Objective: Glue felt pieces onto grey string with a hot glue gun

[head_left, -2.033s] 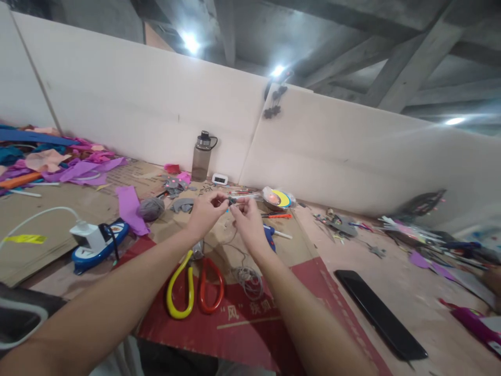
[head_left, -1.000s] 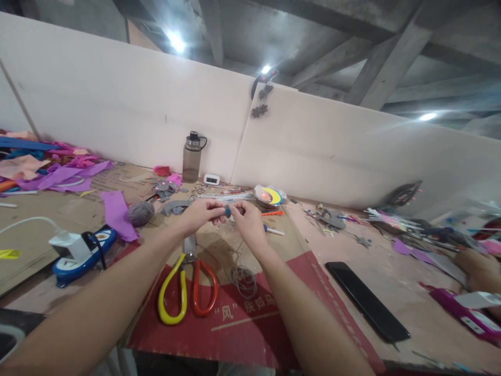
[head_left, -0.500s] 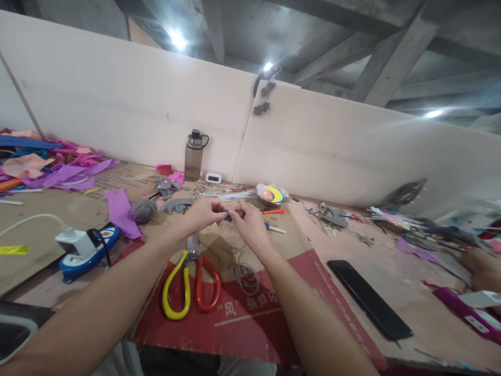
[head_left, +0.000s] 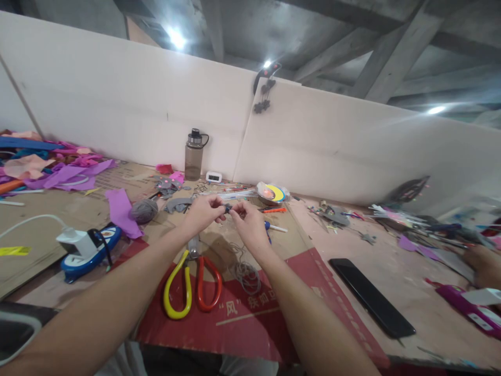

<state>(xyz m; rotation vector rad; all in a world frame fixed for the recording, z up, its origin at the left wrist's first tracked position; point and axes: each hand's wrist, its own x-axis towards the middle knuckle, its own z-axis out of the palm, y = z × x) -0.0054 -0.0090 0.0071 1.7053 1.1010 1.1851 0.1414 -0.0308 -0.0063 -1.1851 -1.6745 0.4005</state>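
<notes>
My left hand (head_left: 203,212) and my right hand (head_left: 249,224) meet above the cardboard, fingers pinched together on a small dark piece (head_left: 228,209) between the fingertips. A thin grey thread (head_left: 245,271) hangs from the hands and lies coiled on the cardboard below my right wrist. Scissors with one yellow and one red handle (head_left: 192,282) rest just under my left wrist. A grey ball of yarn (head_left: 143,210) lies to the left of my left hand.
A water bottle (head_left: 193,155) stands at the white partition. A blue power strip with white plug (head_left: 86,246) sits left. A black phone (head_left: 371,297) lies right. Purple scraps (head_left: 70,172) pile far left. Another person's hand (head_left: 485,266) is at the right edge.
Both hands stayed pinched together on the small piece, shifting slightly lower and closer. The other person's hand came into view at the right edge.
</notes>
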